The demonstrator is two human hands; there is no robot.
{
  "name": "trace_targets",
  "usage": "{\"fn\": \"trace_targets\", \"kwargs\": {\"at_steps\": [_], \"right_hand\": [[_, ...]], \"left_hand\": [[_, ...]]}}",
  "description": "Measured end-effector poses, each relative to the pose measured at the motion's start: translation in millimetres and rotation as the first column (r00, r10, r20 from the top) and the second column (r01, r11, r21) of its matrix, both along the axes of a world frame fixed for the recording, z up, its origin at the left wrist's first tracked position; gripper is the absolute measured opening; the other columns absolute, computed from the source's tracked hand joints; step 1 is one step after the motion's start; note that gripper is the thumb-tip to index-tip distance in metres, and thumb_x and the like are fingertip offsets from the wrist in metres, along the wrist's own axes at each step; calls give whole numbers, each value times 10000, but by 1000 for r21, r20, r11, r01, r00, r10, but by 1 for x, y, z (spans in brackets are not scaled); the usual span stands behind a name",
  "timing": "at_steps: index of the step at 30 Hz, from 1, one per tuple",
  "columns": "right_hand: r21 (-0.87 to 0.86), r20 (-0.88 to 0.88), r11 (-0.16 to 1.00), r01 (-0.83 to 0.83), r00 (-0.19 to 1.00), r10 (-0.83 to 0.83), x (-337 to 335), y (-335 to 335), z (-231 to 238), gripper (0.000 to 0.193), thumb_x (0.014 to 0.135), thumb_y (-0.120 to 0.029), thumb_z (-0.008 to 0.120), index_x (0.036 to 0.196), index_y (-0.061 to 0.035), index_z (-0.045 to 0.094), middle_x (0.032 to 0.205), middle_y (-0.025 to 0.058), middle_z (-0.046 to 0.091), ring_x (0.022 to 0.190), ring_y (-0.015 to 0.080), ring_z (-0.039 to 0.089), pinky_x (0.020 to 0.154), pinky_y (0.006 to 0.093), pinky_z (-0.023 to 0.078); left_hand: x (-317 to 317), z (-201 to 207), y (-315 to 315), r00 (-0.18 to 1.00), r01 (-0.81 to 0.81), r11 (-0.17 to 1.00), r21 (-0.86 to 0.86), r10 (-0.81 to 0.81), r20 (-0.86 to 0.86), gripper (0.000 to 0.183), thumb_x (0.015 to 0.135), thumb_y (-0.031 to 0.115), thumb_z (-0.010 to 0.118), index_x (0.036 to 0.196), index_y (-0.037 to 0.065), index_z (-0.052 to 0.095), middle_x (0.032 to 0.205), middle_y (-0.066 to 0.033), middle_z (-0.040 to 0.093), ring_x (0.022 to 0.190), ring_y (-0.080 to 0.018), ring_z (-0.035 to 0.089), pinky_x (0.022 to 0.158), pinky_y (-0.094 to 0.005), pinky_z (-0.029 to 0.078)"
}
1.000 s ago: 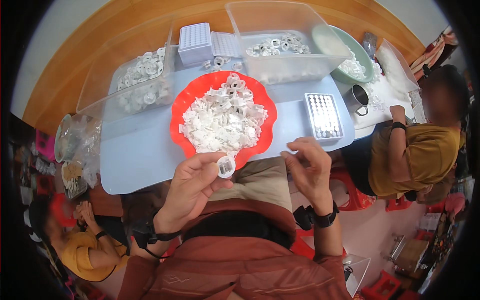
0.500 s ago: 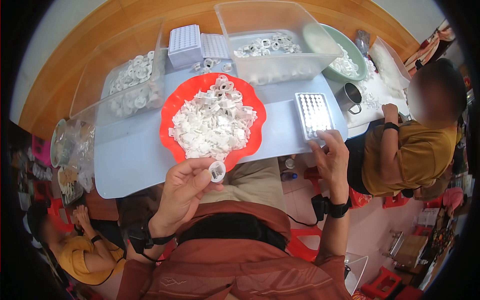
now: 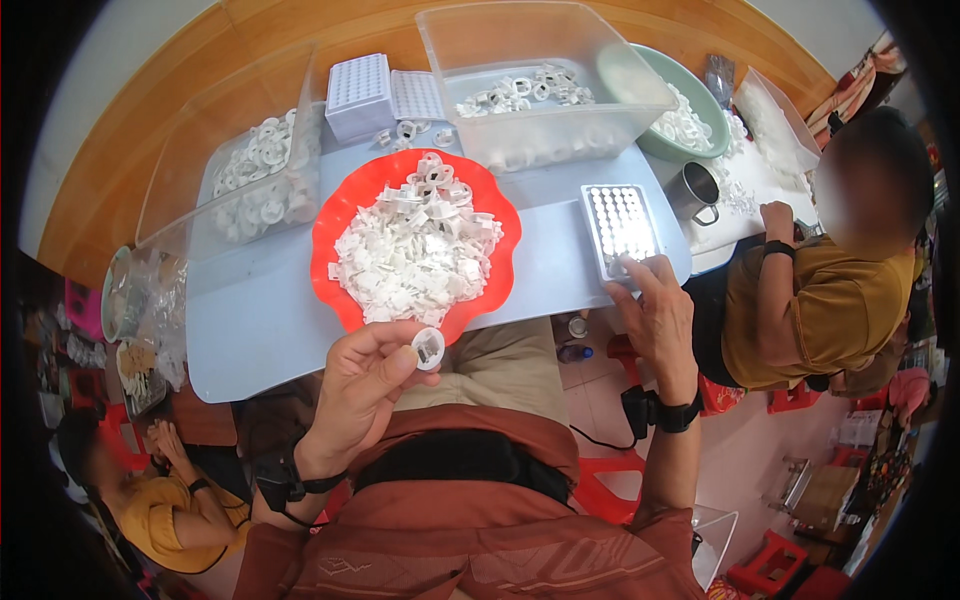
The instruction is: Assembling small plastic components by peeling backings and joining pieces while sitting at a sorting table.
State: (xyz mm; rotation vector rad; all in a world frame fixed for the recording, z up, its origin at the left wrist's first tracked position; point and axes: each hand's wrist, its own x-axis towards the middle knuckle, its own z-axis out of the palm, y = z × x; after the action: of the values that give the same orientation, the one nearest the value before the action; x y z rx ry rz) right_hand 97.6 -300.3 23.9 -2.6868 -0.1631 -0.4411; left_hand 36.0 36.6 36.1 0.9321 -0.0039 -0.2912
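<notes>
My left hand [image 3: 365,375] pinches a round white plastic part [image 3: 428,348] between thumb and fingers, in front of the near rim of a red scalloped bowl [image 3: 330,290]. Dark metal shows in the part's middle. A heap of small white plastic pieces [image 3: 415,250] fills the bowl. To the right, my right hand [image 3: 655,315] reaches the near end of a white tray [image 3: 592,225] with rows of small shiny discs [image 3: 625,220]. Its fingertips are over the last row, the thumb lower and apart from them; no piece is visible between them.
Clear plastic bins [image 3: 560,135] [image 3: 225,215] with white parts stand at the back. Between them are stacked white trays [image 3: 358,95] and a few loose parts [image 3: 410,130]. A green basin [image 3: 715,140] and metal mug [image 3: 693,192] stand right. Co-workers [image 3: 815,300] [image 3: 185,510] sit on both sides.
My right fingertips have shifted slightly onto the tray's near end. My left hand still holds the round part, turned a little. The whole view has drifted slightly.
</notes>
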Motion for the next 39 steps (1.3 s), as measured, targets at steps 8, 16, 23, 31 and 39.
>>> {"fn": "trace_targets", "kwargs": {"at_steps": [8,16,23,31,39], "right_hand": [[45,-11,999,-7,1000,7,2,-2,-2,316,864,-194,730,1164,-109,677,954,95,622,762,316,662,646,401,523],[49,-4,999,-1,1000,1,2,-3,-1,321,862,-189,733,1167,-104,679,941,99,616,747,316,656,641,401,521],[74,21,997,-18,1000,17,4,-4,-3,265,856,-179,738,1100,-95,682,928,102,607,743,317,655,635,404,519],[137,-7,990,-42,999,43,5,-7,-2,192,855,-146,729,1025,-81,669,918,110,599,745,328,650,634,402,516],[207,12,974,-89,996,88,8,-9,-5,133,855,-96,711,972,-62,658,916,115,602,777,327,646,659,394,505]], "left_hand": [[0,1,-2,1000,1,1000,1,-1,6,261,966,52,633,1216,-24,632,1094,-126,706,965,-178,699,856,-331,605],[0,1,-2,1000,1,1000,13,-1,2,255,963,52,637,1206,-25,636,1095,-125,704,963,-175,699,866,-334,605],[-1,2,-3,1000,4,1000,23,-4,7,250,962,59,642,1199,-19,642,1092,-117,701,972,-169,693,863,-330,605],[-2,4,-9,999,-34,997,72,33,12,277,958,112,661,1199,-20,629,1040,-153,705,869,-220,719,805,-354,613],[-2,5,-7,1000,16,1000,21,-17,14,244,964,58,635,1195,-21,649,1103,-116,694,1000,-162,678,859,-322,603]]}}
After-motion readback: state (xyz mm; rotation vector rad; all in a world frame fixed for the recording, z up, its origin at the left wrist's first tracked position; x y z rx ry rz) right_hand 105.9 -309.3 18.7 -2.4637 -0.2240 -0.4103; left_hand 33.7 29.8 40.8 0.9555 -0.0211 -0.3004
